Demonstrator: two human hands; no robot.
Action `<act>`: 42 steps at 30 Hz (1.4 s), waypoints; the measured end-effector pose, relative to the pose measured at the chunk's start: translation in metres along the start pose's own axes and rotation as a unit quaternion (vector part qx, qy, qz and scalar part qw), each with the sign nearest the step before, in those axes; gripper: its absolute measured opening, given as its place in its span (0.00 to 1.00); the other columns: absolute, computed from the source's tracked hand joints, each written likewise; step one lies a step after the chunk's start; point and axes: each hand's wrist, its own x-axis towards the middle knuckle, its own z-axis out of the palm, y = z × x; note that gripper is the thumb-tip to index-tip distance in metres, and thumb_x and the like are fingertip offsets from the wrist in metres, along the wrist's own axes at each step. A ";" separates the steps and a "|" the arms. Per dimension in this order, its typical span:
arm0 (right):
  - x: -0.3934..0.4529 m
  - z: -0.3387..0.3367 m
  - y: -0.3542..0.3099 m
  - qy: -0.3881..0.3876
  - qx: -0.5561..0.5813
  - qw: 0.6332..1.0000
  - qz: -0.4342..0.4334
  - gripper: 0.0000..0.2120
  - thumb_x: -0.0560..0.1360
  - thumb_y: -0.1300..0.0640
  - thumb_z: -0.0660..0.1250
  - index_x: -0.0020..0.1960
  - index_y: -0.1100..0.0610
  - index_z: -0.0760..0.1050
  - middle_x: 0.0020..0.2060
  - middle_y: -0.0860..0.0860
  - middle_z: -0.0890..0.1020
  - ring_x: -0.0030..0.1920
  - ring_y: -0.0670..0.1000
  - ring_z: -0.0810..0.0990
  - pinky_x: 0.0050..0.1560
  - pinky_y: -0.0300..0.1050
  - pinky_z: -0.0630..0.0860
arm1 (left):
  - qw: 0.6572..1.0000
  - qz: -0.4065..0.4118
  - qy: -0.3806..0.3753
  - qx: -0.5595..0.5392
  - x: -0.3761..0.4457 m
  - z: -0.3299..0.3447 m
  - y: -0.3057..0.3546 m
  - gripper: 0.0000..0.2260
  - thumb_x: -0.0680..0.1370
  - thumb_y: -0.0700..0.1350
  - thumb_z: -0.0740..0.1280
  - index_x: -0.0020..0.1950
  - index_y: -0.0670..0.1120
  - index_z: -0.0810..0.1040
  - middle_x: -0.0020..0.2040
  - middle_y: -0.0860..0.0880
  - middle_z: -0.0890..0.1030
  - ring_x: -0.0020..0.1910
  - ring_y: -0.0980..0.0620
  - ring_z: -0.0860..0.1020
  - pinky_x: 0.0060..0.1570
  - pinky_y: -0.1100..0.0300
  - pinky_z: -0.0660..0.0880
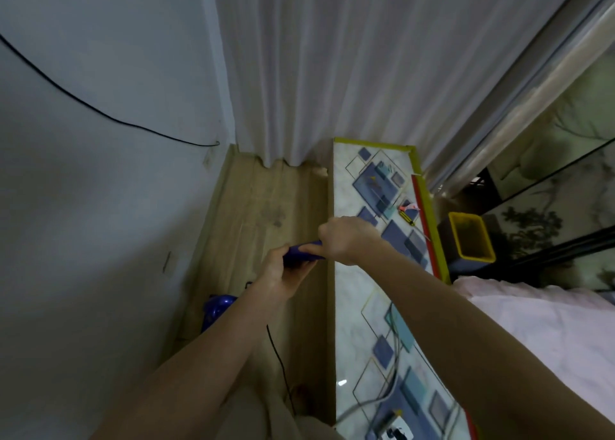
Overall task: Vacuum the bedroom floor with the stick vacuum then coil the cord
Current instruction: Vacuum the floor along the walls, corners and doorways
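Both hands grip the dark blue handle point(301, 252) of the stick vacuum over a narrow strip of wooden floor point(266, 206). My left hand point(279, 274) wraps the handle's near end from below. My right hand point(346, 240) closes over the far end from above. The vacuum's blue body point(218, 309) shows beneath my left forearm, mostly hidden. A thin black cord point(278, 356) trails from under that forearm down toward my feet. The vacuum's head is hidden.
A grey wall point(100, 206) with a black cable point(83, 101) bounds the left. White curtains point(332, 73) hang ahead. A patterned panel point(366, 289) with small tools and grey wires runs along the right, then a pink bed point(549, 339) and a yellow bin point(469, 240).
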 end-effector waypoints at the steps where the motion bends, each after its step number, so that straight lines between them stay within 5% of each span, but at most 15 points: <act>1: 0.004 0.001 -0.004 0.002 0.004 1.000 -0.003 0.30 0.77 0.31 0.51 0.35 0.56 0.69 0.31 0.51 0.73 0.30 0.49 0.71 0.29 0.44 0.65 | 1.000 0.004 0.002 -0.002 0.001 -0.005 0.003 0.09 0.82 0.40 0.59 0.60 0.38 0.67 0.50 0.37 0.75 0.46 0.41 0.77 0.50 0.49 0.74; 7: 0.018 0.014 -0.027 0.002 0.040 0.999 -0.008 0.29 0.78 0.32 0.53 0.33 0.56 0.69 0.29 0.50 0.73 0.28 0.49 0.72 0.31 0.43 0.69 | 0.998 0.028 0.051 -0.002 0.008 -0.031 0.016 0.19 0.81 0.41 0.61 0.70 0.37 0.64 0.52 0.36 0.75 0.47 0.41 0.78 0.39 0.50 0.77; 20: -0.010 0.004 0.016 -0.001 0.003 1.000 0.010 0.29 0.78 0.32 0.50 0.34 0.55 0.65 0.32 0.51 0.72 0.30 0.50 0.70 0.29 0.43 0.63 | 1.000 -0.021 -0.007 0.012 0.000 0.015 -0.007 0.04 0.81 0.37 0.58 0.54 0.38 0.68 0.49 0.36 0.75 0.46 0.40 0.77 0.56 0.48 0.74; 32: -0.002 -0.009 0.011 0.007 -0.008 1.000 0.009 0.28 0.78 0.32 0.51 0.34 0.54 0.66 0.32 0.50 0.72 0.30 0.49 0.70 0.31 0.44 0.66 | 0.999 -0.031 -0.020 -0.007 0.010 0.009 0.004 0.14 0.81 0.39 0.60 0.66 0.38 0.66 0.61 0.34 0.73 0.55 0.39 0.77 0.46 0.48 0.76; 42: 0.016 0.006 -0.026 0.011 0.028 1.000 -0.002 0.30 0.78 0.32 0.52 0.34 0.56 0.70 0.30 0.50 0.74 0.29 0.49 0.73 0.32 0.43 0.71 | 1.000 0.015 0.027 -0.003 0.008 -0.025 0.020 0.14 0.81 0.41 0.61 0.65 0.39 0.65 0.51 0.36 0.75 0.47 0.41 0.78 0.49 0.48 0.76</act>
